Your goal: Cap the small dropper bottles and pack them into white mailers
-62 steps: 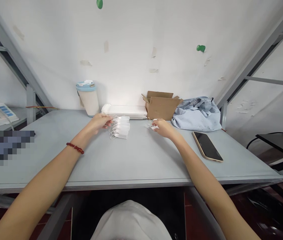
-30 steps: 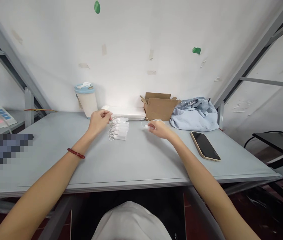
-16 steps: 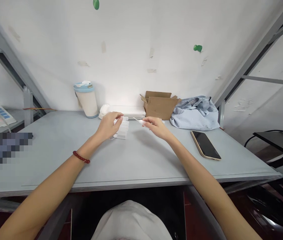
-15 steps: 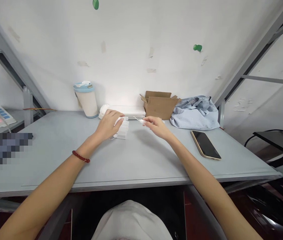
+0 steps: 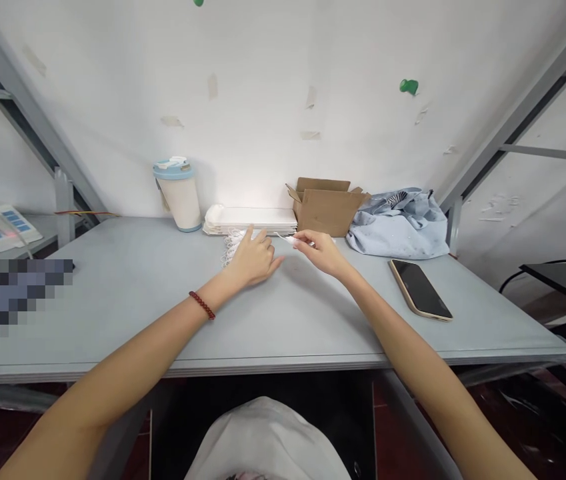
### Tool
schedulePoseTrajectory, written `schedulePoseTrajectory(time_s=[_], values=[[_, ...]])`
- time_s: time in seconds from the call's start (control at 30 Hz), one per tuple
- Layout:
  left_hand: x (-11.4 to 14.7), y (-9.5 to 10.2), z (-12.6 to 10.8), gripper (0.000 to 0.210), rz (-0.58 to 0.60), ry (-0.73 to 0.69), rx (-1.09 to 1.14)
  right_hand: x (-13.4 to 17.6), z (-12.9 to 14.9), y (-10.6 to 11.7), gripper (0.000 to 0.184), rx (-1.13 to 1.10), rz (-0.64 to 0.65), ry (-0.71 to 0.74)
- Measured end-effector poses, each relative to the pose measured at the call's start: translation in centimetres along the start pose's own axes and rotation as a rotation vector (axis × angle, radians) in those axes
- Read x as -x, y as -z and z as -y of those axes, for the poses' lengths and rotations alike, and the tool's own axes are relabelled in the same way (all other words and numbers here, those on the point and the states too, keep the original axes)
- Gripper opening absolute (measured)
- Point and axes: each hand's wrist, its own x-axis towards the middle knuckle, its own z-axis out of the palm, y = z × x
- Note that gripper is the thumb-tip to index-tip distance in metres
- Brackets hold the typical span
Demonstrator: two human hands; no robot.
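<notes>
My left hand (image 5: 255, 259) lies low over the desk with its fingers spread and the thumb pointing right. Partly under its fingertips is a bunch of thin white string loops (image 5: 231, 245); the rest of that bunch is hidden by the hand. My right hand (image 5: 321, 253) is closed in a pinch on a small white piece with a thin string-like tail (image 5: 289, 239), its tail pointing left. Just behind both hands sits a stack of flat white pieces (image 5: 257, 217), close to the wall.
An open cardboard box (image 5: 330, 212) stands behind my right hand, beside a light blue cloth bundle (image 5: 397, 223). A phone (image 5: 420, 290) lies on the grey desk (image 5: 303, 327) at right. A cream tumbler with a blue lid (image 5: 180, 197) stands back left.
My left hand has shifted right and spread its fingers; the white pieces that showed under its thumb are now mostly covered. My right hand keeps its pinch. The view has shifted slightly.
</notes>
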Motion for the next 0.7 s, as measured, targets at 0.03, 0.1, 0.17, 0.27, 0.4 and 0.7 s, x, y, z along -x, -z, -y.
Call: schedulePoseTrajectory(time_s=[0.03,0.1,0.17,0.27,0.4,0.7], values=[[0.0,0.1,0.0,0.048,-0.004,0.016,0.003,0.0,0.0,0.0,0.024,0.0,-0.002,0.001],[0.1,0.2,-0.2,0.046,-0.013,0.047,0.008,0.0,0.1,0.0,0.024,-0.004,-0.004,0.003],[0.1,0.2,-0.3,0.046,-0.016,0.068,-0.005,0.0,0.1,0.1,0.024,-0.007,-0.003,0.001],[0.0,0.2,-0.5,0.047,-0.005,0.068,-0.058,0.0,0.2,0.2,0.024,-0.009,-0.001,-0.001],[0.1,0.3,-0.6,0.05,0.011,0.085,-0.062,0.0,0.4,0.3,0.024,-0.023,-0.004,0.004],[0.3,1.0,-1.1,0.046,-0.106,0.117,-0.001,0.1,0.5,0.4,0.022,-0.049,0.001,0.012]])
